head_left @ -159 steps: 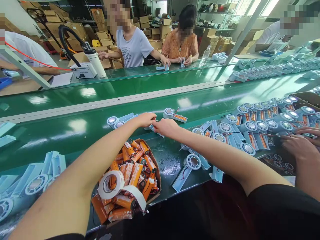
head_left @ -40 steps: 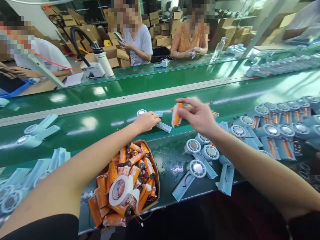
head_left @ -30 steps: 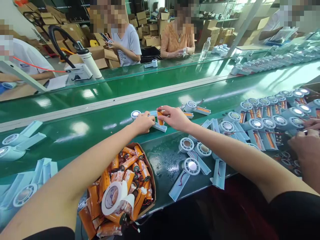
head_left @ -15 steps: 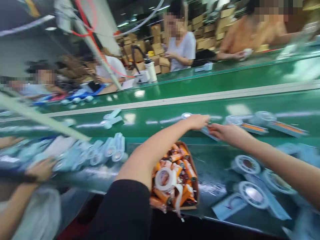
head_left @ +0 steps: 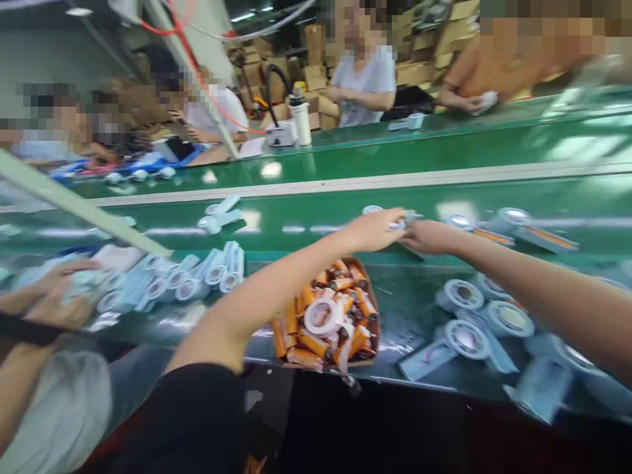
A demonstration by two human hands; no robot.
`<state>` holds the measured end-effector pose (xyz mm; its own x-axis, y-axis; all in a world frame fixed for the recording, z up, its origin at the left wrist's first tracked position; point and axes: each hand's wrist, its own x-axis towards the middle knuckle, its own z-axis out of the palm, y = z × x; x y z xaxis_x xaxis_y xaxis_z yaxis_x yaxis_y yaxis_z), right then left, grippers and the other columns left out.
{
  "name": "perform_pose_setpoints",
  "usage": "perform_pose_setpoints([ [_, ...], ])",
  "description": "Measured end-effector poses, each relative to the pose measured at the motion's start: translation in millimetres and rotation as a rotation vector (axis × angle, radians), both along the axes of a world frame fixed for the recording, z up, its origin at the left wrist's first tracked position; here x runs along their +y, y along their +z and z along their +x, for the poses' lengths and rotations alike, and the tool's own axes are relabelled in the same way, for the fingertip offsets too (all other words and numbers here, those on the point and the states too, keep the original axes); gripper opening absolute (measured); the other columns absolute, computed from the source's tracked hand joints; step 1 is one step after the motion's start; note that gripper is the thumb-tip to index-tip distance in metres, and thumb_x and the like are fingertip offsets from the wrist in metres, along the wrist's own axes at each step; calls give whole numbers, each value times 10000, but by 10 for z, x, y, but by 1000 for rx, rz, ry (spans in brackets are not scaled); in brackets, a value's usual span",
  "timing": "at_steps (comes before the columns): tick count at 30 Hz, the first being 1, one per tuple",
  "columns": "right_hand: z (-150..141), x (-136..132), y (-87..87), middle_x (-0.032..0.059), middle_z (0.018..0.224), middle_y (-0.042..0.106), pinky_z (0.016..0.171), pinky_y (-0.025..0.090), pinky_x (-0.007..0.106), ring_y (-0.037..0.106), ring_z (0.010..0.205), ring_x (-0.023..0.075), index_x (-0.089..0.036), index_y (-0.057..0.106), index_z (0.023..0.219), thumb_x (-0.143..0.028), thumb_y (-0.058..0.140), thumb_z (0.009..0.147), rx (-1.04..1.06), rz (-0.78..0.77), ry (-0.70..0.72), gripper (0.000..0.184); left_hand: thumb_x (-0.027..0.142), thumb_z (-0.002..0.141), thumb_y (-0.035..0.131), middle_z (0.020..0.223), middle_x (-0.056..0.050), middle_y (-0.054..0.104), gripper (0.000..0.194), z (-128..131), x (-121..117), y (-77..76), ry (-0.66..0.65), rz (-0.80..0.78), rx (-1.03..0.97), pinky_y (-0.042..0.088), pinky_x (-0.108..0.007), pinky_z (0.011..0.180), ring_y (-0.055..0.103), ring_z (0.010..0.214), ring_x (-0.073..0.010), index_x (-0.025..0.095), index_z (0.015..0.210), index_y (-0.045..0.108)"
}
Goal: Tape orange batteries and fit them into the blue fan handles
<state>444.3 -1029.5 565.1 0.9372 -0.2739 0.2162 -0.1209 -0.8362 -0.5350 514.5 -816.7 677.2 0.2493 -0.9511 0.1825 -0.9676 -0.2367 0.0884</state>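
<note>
My left hand (head_left: 378,229) and my right hand (head_left: 428,237) meet over the green belt, fingers closed together. A small light-blue plastic piece (head_left: 411,215) shows at my left fingertips. Whatever my right fingers pinch is hidden. Under and behind the hands lies a light-blue round-headed housing (head_left: 372,209), mostly covered. To the right on the belt are two housings (head_left: 514,216) with orange strips in their handles. Below my left forearm stands a cardboard box (head_left: 376,329) of orange cylindrical cells (head_left: 311,342), with a white tape roll (head_left: 322,317) on top.
Several light-blue housings (head_left: 467,339) lie on the near ledge at right. More line the left (head_left: 216,275), beside a co-worker's hands (head_left: 64,299). A slanted pole (head_left: 89,207) crosses the left side. Across the belt (head_left: 276,217), people sit near a white bottle (head_left: 301,120).
My hands have come closer together, and a light-blue piece now shows at my left fingertips. The view has shifted. The neighbour's hands at left have come together.
</note>
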Motion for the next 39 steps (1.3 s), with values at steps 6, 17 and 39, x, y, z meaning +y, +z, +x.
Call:
perform_pose_setpoints([
  [6,-210,70,202,-19,568,601,811,443,312,490,647,145,-230,633,602,-119,778,873,-109,43,-144,327,360,980,722,1248,-66,812,252,140,1674,-91,-322,11,198,606,-351,1063,750,1178,-218,243,1192,791],
  [17,-1043,2226,897,-34,628,647,565,370,246,512,566,109,-180,805,848,-417,685,992,223,441,657,302,68,955,671,1071,-98,800,206,-445,2410,-644,-166,-511,-140,624,-430,1006,712,1148,-271,187,1119,706],
  [39,-750,2084,909,62,1086,762,809,555,293,687,932,177,-161,671,1325,-381,593,1055,-102,460,460,357,-30,984,525,1167,-108,786,357,-506,2877,-576,-259,-439,-251,638,-414,1029,705,1197,-269,134,1248,701],
])
